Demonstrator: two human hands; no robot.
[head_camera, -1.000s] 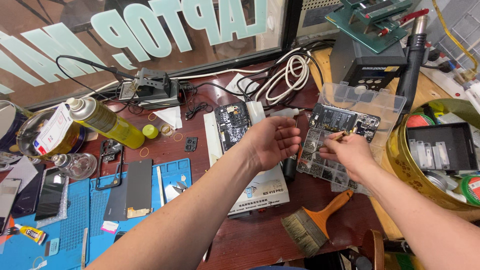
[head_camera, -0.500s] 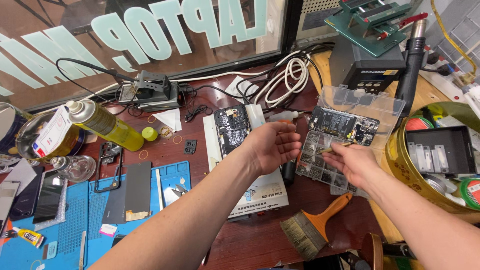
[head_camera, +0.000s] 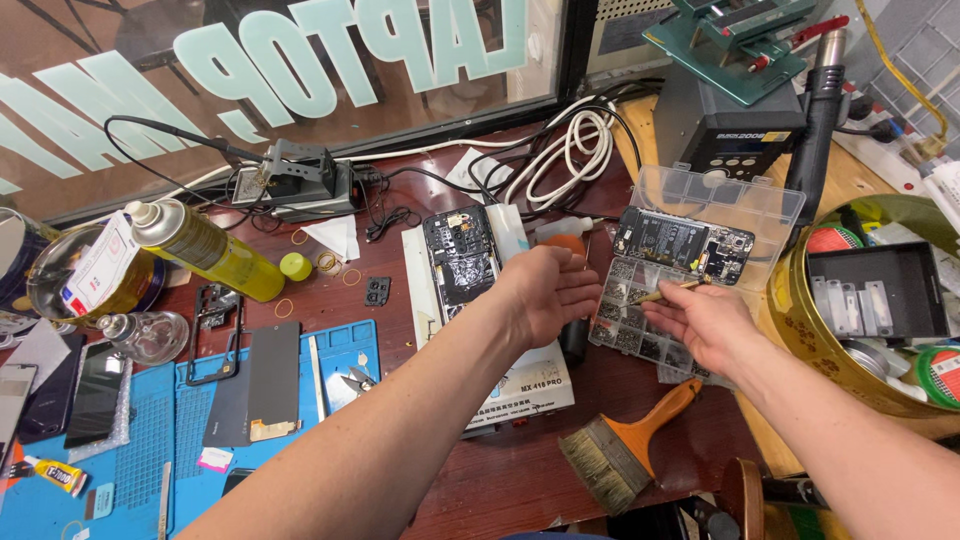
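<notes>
Tweezers (head_camera: 668, 293) pinched in my right hand (head_camera: 705, 325), tips pointing up-left over the clear parts box (head_camera: 640, 325), the compartment tray w/ small screws. Long axis of the tweezers runs roughly left-right, slightly tilted, handle end buried in my fingers. Box sits directly under and just ahead of the right hand, so that hand is nearer; lid stands open behind it w/ a phone board (head_camera: 683, 243) resting at the hinge side.

Left hand (head_camera: 545, 292) hovers just left of the box, fingers loosely curled, palm turned toward the right hand; can't tell if anything small is in it. Opened phone (head_camera: 461, 258) lies further left on a white box (head_camera: 520, 385), long axis front-to-back.

Room: tight. Brush (head_camera: 625, 445) near the counter edge below the tray, gold tin (head_camera: 800, 330) hard against the right, cables (head_camera: 570, 150) behind. Freest space is between my hands.
</notes>
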